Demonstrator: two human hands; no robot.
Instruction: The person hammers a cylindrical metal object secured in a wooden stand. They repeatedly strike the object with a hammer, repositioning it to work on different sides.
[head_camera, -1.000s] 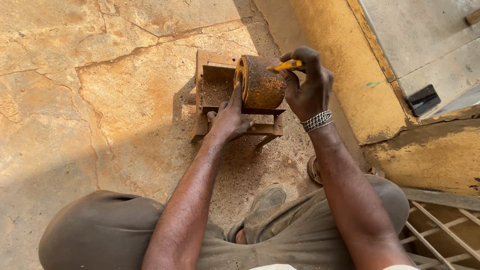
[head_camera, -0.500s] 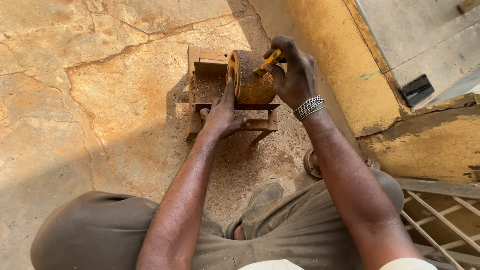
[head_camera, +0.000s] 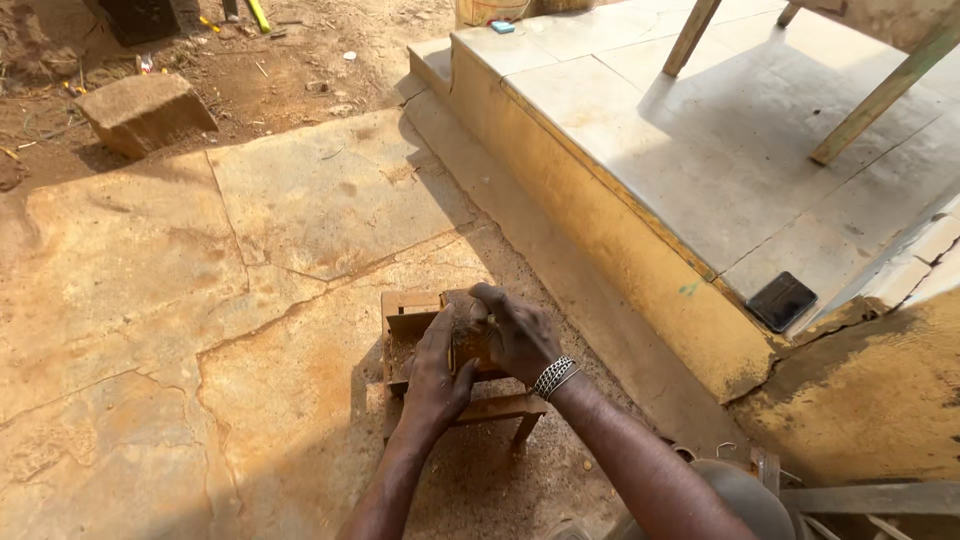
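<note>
Both hands clamp the rusty round piece (head_camera: 468, 340) on the small wooden stand (head_camera: 410, 325): left hand (head_camera: 438, 375) fingers wrapped near, right hand (head_camera: 520, 335) gripping its far-right side.

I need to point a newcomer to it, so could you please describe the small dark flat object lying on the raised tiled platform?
Start at the raised tiled platform with the yellow painted edge, right of the person's hands. Follow that edge to its near corner, above the cracked wall. There lies a flat black rectangular device, the only dark, glossy thing on the pale tiles.
</note>
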